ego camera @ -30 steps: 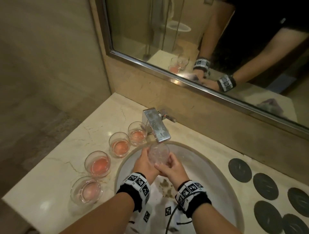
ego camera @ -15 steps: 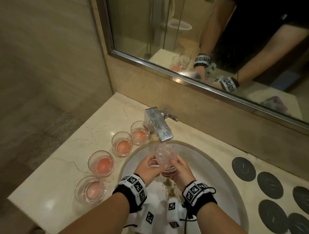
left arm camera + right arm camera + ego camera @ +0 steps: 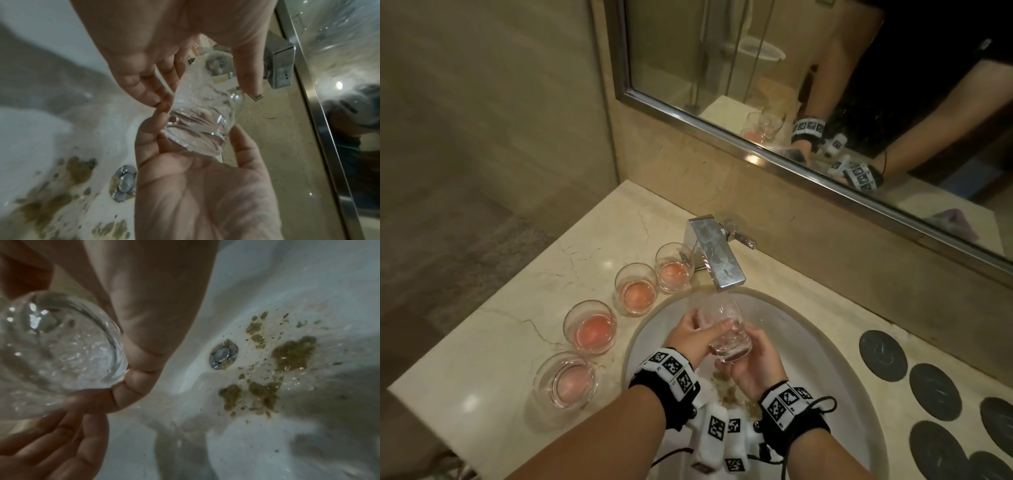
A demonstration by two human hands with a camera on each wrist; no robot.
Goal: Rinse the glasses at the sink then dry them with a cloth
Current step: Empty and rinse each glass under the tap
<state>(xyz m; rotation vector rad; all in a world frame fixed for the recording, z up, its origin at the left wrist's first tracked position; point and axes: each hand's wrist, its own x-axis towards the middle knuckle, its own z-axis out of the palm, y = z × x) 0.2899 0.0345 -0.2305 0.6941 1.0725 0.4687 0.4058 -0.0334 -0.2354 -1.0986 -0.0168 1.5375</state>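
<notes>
We hold one clear, round drinking glass [image 3: 726, 329] tilted over the white oval sink basin [image 3: 835, 346], its mouth just beneath the spout of the square chrome faucet [image 3: 717, 257], and the wall of the glass looks wet and streaked. Our left hand [image 3: 690, 337] grips the upper part of the glass, with its fingers [image 3: 148, 84] curled on one side and the thumb pressed on the other. Our right hand [image 3: 751, 365] cups the thick base from below, its fingers [image 3: 131, 379] curled round the bottom edge. Both wrists carry black bands with white square-patterned markers. In the wrist views, brown residue [image 3: 292, 353] lies in patches on the basin floor round the chrome drain plug [image 3: 223, 356]. On the cream marble bench [image 3: 493, 346], to the left of the basin, four more clear round glasses stand upright in a curved row, each holding a shallow layer of pink liquid: the nearest glass [image 3: 565, 380], the second glass [image 3: 590, 327], the third glass [image 3: 636, 288] and the farthest glass [image 3: 674, 267], the last just beside the faucet. To the right of the basin, dark round coasters [image 3: 883, 354] lie flat on the bench. Above the bench, a metal-framed wall mirror [image 3: 756, 68] reflects our forearms, the wrist bands and some of the glasses.
</notes>
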